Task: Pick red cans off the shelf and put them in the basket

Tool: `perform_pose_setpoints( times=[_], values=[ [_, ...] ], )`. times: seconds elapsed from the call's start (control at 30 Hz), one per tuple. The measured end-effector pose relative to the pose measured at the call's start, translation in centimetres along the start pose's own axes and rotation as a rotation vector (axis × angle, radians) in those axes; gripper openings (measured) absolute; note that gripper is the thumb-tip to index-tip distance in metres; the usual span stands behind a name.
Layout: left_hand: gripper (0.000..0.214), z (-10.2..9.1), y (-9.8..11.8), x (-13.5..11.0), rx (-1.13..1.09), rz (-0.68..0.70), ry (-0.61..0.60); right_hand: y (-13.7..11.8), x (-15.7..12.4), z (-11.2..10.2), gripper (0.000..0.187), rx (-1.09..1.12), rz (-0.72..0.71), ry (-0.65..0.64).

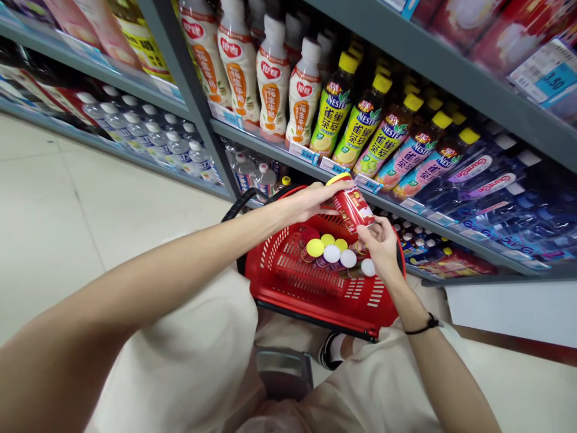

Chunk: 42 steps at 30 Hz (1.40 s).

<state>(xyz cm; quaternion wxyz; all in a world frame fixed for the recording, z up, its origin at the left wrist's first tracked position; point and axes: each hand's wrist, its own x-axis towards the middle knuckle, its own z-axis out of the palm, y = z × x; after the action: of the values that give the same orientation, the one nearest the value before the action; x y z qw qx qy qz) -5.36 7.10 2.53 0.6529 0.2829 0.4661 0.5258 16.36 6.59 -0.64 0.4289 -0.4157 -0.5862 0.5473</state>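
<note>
I hold a red bottle with a yellow cap tilted above a red shopping basket. My left hand is closed round its upper part near the cap. My right hand is closed on its lower end. In the basket several bottles stand upright, showing yellow and white caps. The basket rests on my lap between my knees.
A grey shelf rack runs along in front, with white milk-drink bottles, yellow-capped Nestea bottles and blue Gatorade bottles. Water bottles fill the lower left shelf. Pale floor tiles lie to the left.
</note>
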Motion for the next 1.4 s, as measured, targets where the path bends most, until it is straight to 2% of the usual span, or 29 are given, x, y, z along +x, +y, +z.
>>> perform_pose_setpoints(
  times=[0.13, 0.23, 0.3, 0.37, 0.47, 0.6, 0.7, 0.77, 0.83, 0.97, 1.03, 1.17, 1.27, 1.4],
  values=[
    [0.045, -0.4, -0.1, 0.0, 0.128, 0.12, 0.013, 0.3, -0.1, -0.8, 0.064, -0.24, -0.145, -0.038],
    [0.049, -0.8, -0.4, -0.5, 0.265, 0.191, 0.024, 0.5, -0.4, -1.4, 0.068, -0.428, -0.138, -0.134],
    [0.056, -1.3, -0.8, -0.7, 0.351, 0.197, 0.051, 0.4, -0.7, -1.8, 0.07, -0.615, -0.131, -0.248],
    [0.063, -2.2, -1.4, -0.8, 0.421, 0.16, 0.088, 0.1, -0.9, -2.1, 0.065, -0.87, -0.129, -0.373],
    [0.068, -4.2, -2.1, -0.3, 0.524, 0.047, 0.112, -0.4, -1.1, -2.7, 0.046, -1.255, -0.075, -0.573],
    [0.066, -7.2, -2.3, 0.9, 0.677, -0.086, 0.017, -0.1, -1.1, -3.7, 0.036, -1.5, 0.022, -0.771],
    [0.057, -8.6, -2.5, 1.8, 0.762, -0.203, -0.053, 0.3, -1.0, -4.1, 0.035, -1.537, 0.089, -0.824],
    [0.052, -9.0, -2.8, 2.4, 0.907, -0.263, -0.104, 0.3, -1.2, -4.1, 0.033, -1.52, 0.145, -0.856],
    [0.052, -9.1, -3.1, 3.0, 1.17, -0.28, -0.17, 0.0, -1.4, -4.0, 0.031, -1.473, 0.165, -0.87],
    [0.062, -8.4, -4.3, 4.2, 1.837, -0.291, -0.266, -0.3, -1.7, -3.7, 0.032, -1.391, 0.175, -0.825],
    [0.068, -7.8, -5.5, 4.5, 2.012, -0.301, -0.281, -0.2, -1.7, -3.8, 0.034, -1.369, 0.182, -0.82],
    [0.08, -6.6, -9.2, 4.3, 2.153, -0.267, -0.305, -0.4, -1.0, -3.9, 0.029, -1.347, 0.155, -0.829],
    [0.088, -6.6, -12.1, 4.0, 2.201, -0.202, -0.38, -1.3, -0.1, -4.1, 0.024, -1.333, 0.22, -0.797],
    [0.063, -7.7, -14.6, 3.8, 2.192, -0.161, -0.555, -2.2, 1.2, -4.7, 0.02, -1.316, 0.254, -0.753]
  ],
)
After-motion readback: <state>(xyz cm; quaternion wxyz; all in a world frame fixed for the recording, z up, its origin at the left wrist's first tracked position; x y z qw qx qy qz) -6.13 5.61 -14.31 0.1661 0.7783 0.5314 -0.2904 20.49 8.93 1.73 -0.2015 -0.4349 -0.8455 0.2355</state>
